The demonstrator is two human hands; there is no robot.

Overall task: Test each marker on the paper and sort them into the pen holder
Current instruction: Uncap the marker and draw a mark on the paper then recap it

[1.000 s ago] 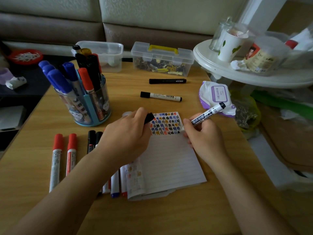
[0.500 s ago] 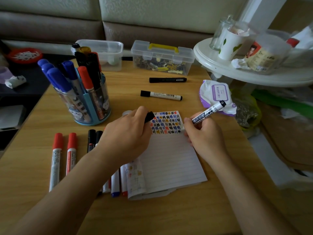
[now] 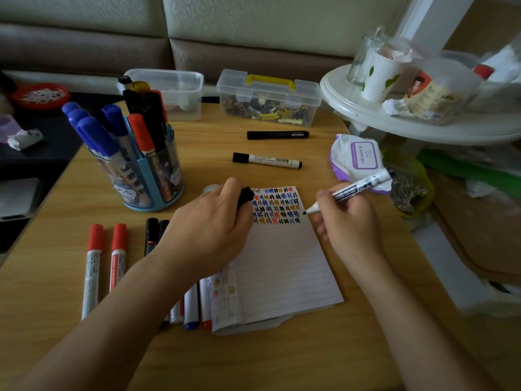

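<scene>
My right hand (image 3: 348,221) grips an uncapped white marker (image 3: 355,190); its black tip sits at the right edge of the coloured test marks on the lined notepad (image 3: 282,266). My left hand (image 3: 208,221) rests on the pad's left side and pinches the black cap (image 3: 245,196). A blue pen holder (image 3: 146,176) with blue, red and black markers stands at the left. Two red markers (image 3: 104,261) and two black ones (image 3: 155,230) lie left of the pad; more show under my left forearm. Two black-capped markers (image 3: 267,160) lie beyond the pad.
Two clear plastic boxes (image 3: 267,100) stand at the table's far edge. A wet-wipes pack (image 3: 358,156) lies at the right edge, beside a white round stand (image 3: 394,119) crowded with cups and jars. A sofa back rises behind.
My right hand has tilted the marker down and moved it right, so its tip now shows at the right edge of the marks. My left hand keeps the cap in place.
</scene>
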